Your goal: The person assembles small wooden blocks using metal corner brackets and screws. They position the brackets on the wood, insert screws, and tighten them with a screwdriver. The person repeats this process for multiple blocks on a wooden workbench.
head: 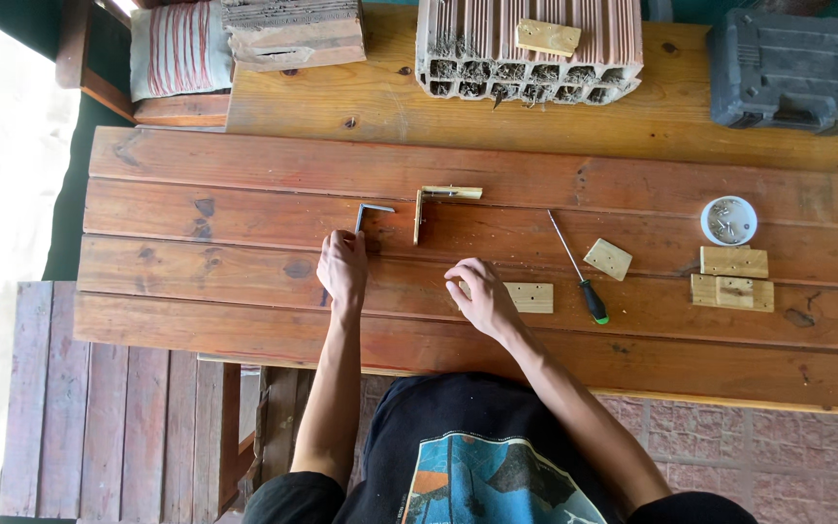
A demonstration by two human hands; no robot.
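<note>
head view: left hand point(342, 269) curls, fingers closed on the grey metal l-bracket point(370, 212), keeping it flat on the reddish plank table point(244, 194); right hand point(482, 296), loosely bent, steadies the small pale wooden block point(531, 297) just beside it.

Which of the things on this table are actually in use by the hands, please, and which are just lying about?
In use:
left hand at the metal angle bracket
right hand on the small wooden block

Lying about:
screwdriver
wooden L-piece
white cup of screws
hollow brick
grey tool case
</note>
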